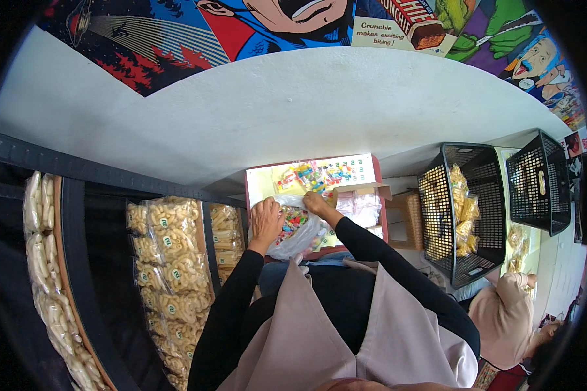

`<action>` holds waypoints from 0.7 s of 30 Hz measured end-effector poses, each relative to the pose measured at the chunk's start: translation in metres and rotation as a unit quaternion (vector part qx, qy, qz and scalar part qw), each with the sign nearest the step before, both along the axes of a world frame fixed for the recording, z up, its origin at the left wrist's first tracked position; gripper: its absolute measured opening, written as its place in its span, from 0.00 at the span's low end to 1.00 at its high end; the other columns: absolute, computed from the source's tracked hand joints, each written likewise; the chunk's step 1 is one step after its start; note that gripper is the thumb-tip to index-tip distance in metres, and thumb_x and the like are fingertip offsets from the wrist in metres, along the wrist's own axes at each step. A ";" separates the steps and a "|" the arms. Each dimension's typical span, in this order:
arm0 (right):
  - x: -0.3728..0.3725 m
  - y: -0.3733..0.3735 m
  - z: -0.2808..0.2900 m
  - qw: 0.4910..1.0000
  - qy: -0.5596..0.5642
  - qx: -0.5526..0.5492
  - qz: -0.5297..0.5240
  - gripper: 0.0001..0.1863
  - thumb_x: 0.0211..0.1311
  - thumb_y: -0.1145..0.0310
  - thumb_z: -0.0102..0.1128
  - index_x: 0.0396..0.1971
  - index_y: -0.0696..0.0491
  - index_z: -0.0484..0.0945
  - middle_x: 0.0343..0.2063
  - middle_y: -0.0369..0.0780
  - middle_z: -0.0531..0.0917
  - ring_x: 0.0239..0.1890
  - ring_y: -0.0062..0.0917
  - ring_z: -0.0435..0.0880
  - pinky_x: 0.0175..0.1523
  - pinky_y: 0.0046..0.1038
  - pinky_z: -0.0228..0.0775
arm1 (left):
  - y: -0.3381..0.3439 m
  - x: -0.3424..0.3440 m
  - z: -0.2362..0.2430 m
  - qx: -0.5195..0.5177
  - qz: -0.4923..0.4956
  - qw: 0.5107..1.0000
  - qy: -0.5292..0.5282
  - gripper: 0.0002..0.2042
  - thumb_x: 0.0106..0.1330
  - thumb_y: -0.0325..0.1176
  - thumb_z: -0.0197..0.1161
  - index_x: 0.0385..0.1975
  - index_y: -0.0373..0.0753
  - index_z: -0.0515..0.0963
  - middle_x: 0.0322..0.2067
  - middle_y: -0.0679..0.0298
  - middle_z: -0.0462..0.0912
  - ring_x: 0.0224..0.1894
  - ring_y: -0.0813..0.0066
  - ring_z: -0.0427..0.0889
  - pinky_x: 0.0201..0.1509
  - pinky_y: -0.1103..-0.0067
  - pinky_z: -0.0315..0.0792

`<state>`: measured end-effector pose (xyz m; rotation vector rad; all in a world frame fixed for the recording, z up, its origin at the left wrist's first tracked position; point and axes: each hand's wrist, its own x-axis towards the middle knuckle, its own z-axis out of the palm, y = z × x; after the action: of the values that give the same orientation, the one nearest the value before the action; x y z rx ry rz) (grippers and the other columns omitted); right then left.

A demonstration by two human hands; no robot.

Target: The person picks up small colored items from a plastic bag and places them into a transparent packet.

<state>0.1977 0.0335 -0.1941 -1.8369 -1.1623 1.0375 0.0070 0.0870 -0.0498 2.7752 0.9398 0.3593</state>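
Note:
A clear plastic bag (pixel 298 246) lies open in front of me, with small multicoloured sweets (pixel 293 221) inside. My left hand (pixel 266 223) is at the bag's left edge, its fingers bent over the plastic. On the far right side of the opening, my right hand (pixel 318 204) is closed on the bag's rim; its fingertips are partly hidden. Just beyond the bag, several small clear packets of coloured sweets (pixel 313 174) are heaped on a pale board (pixel 261 186) with rows of small green labels.
To the right stand an open cardboard box (pixel 365 190) with clear packaging and two black crates (pixel 466 268) (pixel 535 221), the nearer holding yellow snack packets (pixel 463 208). Shelves of bagged puffed snacks (pixel 173 241) line the left. Another person (pixel 505 319) works at right.

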 end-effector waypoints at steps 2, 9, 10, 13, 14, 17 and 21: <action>0.000 0.000 -0.004 1.000 -0.016 0.010 -0.006 0.16 0.57 0.63 0.50 0.30 0.62 0.76 0.25 0.47 0.80 0.28 0.35 0.79 0.34 0.34 0.69 | 0.001 -0.012 -0.011 -0.018 0.038 0.999 -0.001 0.12 0.53 0.31 0.61 0.37 0.38 0.71 0.42 0.58 0.72 0.47 0.57 0.70 0.50 0.65 0.64; 0.012 -0.008 0.007 0.993 0.006 -0.107 -0.057 0.16 0.56 0.61 0.53 0.31 0.60 0.77 0.30 0.52 0.81 0.36 0.42 0.79 0.41 0.37 0.69 | 0.040 -0.028 -0.099 -0.366 0.263 0.884 -0.128 0.06 0.60 0.23 0.51 0.36 0.36 0.70 0.33 0.55 0.73 0.38 0.63 0.74 0.44 0.71 0.68; 0.004 -0.002 0.019 0.993 -0.002 -0.098 -0.064 0.15 0.55 0.61 0.54 0.29 0.61 0.77 0.27 0.50 0.81 0.31 0.40 0.80 0.38 0.36 0.70 | 0.048 -0.041 -0.111 -0.427 0.302 0.837 -0.160 0.05 0.61 0.23 0.52 0.36 0.36 0.69 0.33 0.56 0.73 0.37 0.66 0.73 0.43 0.72 0.68; -0.005 0.000 0.052 0.985 -0.042 -0.142 -0.085 0.16 0.54 0.61 0.60 0.33 0.59 0.75 0.32 0.49 0.80 0.35 0.41 0.80 0.41 0.37 0.70 | 0.055 -0.058 -0.138 -0.522 0.355 0.733 -0.251 0.05 0.59 0.28 0.56 0.33 0.37 0.70 0.28 0.56 0.73 0.35 0.64 0.74 0.40 0.72 0.68; -0.009 -0.003 0.063 0.987 -0.103 -0.098 -0.072 0.15 0.54 0.62 0.60 0.35 0.58 0.74 0.34 0.48 0.78 0.37 0.41 0.79 0.42 0.37 0.70 | 0.054 -0.063 -0.142 -0.536 0.367 0.706 -0.281 0.06 0.58 0.29 0.58 0.32 0.37 0.70 0.26 0.56 0.73 0.33 0.62 0.74 0.38 0.72 0.68; -0.008 -0.021 0.081 0.967 -0.249 0.024 -0.043 0.13 0.54 0.67 0.60 0.38 0.55 0.72 0.40 0.45 0.71 0.40 0.40 0.78 0.42 0.38 0.72 | 0.046 -0.056 -0.130 -0.293 0.299 0.899 -0.128 0.05 0.58 0.29 0.59 0.29 0.36 0.71 0.29 0.55 0.73 0.35 0.60 0.74 0.39 0.70 0.69; -0.008 -0.032 0.106 0.953 -0.283 0.097 0.051 0.14 0.52 0.66 0.62 0.39 0.53 0.74 0.37 0.46 0.72 0.39 0.41 0.77 0.44 0.39 0.71 | 0.027 -0.041 -0.073 -0.070 0.181 0.981 -0.015 0.05 0.59 0.29 0.57 0.32 0.35 0.74 0.34 0.54 0.72 0.38 0.55 0.73 0.42 0.66 0.69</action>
<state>0.1894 0.0014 -0.0882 -1.9882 -1.6393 0.4223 -0.0340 0.1137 -0.1226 2.4605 1.4072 0.3685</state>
